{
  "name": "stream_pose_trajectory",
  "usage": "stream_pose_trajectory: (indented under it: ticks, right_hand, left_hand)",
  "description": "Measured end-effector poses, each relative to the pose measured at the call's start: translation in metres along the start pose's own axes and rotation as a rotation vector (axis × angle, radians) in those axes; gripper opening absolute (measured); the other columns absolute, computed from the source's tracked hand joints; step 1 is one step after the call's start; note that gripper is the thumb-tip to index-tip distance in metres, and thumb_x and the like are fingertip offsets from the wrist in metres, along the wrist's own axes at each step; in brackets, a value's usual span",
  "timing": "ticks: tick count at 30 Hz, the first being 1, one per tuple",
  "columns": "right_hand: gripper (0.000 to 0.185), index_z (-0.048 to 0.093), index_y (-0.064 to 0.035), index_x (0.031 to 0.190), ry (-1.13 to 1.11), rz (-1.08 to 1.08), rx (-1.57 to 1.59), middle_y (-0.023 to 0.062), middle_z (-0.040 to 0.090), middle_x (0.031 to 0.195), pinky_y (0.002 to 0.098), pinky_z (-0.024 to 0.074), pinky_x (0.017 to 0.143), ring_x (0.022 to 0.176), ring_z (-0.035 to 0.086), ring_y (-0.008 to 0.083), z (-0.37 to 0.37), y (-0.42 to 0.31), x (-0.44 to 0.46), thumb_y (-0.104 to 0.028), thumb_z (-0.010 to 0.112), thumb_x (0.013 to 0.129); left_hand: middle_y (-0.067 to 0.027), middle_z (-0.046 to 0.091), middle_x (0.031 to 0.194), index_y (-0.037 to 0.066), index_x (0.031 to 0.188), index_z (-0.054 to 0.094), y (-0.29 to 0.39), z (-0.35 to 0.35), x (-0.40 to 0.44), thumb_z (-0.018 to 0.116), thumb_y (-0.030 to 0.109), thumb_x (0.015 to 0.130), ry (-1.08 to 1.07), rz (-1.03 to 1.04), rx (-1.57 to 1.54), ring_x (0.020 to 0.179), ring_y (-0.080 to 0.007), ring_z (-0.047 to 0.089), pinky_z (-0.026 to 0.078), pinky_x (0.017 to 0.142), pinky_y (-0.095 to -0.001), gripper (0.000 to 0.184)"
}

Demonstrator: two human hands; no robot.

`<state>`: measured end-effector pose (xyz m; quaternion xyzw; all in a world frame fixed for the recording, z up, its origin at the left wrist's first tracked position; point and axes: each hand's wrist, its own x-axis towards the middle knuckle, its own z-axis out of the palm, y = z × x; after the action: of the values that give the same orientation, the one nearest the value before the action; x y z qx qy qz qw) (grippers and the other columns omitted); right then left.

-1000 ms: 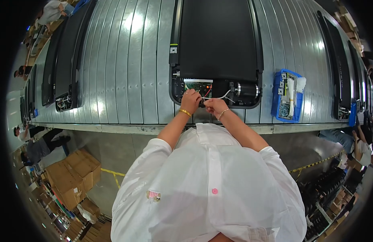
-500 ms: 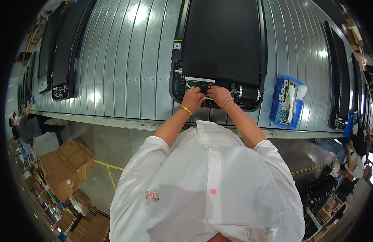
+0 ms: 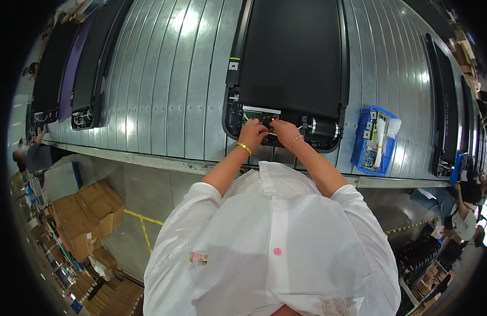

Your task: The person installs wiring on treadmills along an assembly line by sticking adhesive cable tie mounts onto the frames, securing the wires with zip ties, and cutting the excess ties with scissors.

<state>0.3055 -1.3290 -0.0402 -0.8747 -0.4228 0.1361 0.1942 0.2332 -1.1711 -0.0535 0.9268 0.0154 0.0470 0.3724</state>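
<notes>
A long black walking pad (image 3: 290, 58) lies in front of me, its near end uncovered. Inside that end sit a green circuit board (image 3: 254, 114) with a small red light and, to the right, a cylindrical motor (image 3: 323, 128). My left hand (image 3: 252, 132) bends over the board's near edge, fingers closed together. Close beside it, my right hand (image 3: 286, 131) is closed too, fingertips at the board's right part near the light. The fingertips nearly meet around thin wiring; what exactly they pinch is too small and partly hidden.
Right of the walking pad stands a blue bin (image 3: 377, 141) holding parts and a white bundle. More black units (image 3: 88, 68) rest on the slatted metal conveyor (image 3: 164, 89). People work at both sides. Cardboard boxes (image 3: 88, 216) are on the floor at left.
The view has shifted slightly. Both hands stay at the circuit board, with small finger movements. At far left, the units have shifted along and a purple strip shows between them.
</notes>
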Motion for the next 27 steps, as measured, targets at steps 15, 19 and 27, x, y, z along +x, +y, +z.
stream_pose_trajectory:
  ticks: [15, 19, 27]
  right_hand:
    - [0.009, 0.064, -0.0076, 0.08, 0.194, 0.055, 0.116, 0.0065, 0.06, 0.075, 0.0376, 0.0477, 0.069, 0.077, 0.06, 0.0287, -0.002, -0.015, 0.001, -0.016, 0.062, 0.076]
    - [0.01, 0.063, -0.0044, 0.08, 0.206, -0.01, 0.274, 0.01, 0.062, 0.076, 0.0339, 0.0478, 0.065, 0.075, 0.061, 0.0298, -0.033, -0.007, -0.007, -0.014, 0.062, 0.078]
    - [0.018, 0.063, -0.0014, 0.084, 0.453, 0.606, 0.63, 0.0058, 0.061, 0.067, 0.0263, 0.0439, 0.058, 0.061, 0.055, 0.0116, -0.097, 0.04, -0.153, -0.017, 0.055, 0.088]
  left_hand:
    - [-0.0066, 0.051, 0.072, 0.008, 0.073, 0.067, -0.008, 0.004, -0.01, 0.073, 0.015, 0.067, -0.003, -0.044, -0.064, 0.076, -0.0272, 0.052, 0.044, 0.068, -0.0377, 0.012]
    - [-0.0075, 0.055, 0.078, 0.007, 0.08, 0.067, -0.003, -0.012, -0.011, 0.071, 0.012, 0.069, -0.029, 0.045, -0.05, 0.08, -0.028, 0.053, 0.045, 0.073, -0.037, 0.013]
    - [-0.0089, 0.058, 0.096, 0.007, 0.091, 0.065, 0.006, -0.016, -0.041, 0.068, 0.009, 0.071, 0.109, -0.005, 0.151, 0.092, -0.0287, 0.056, 0.047, 0.079, -0.0359, 0.02]
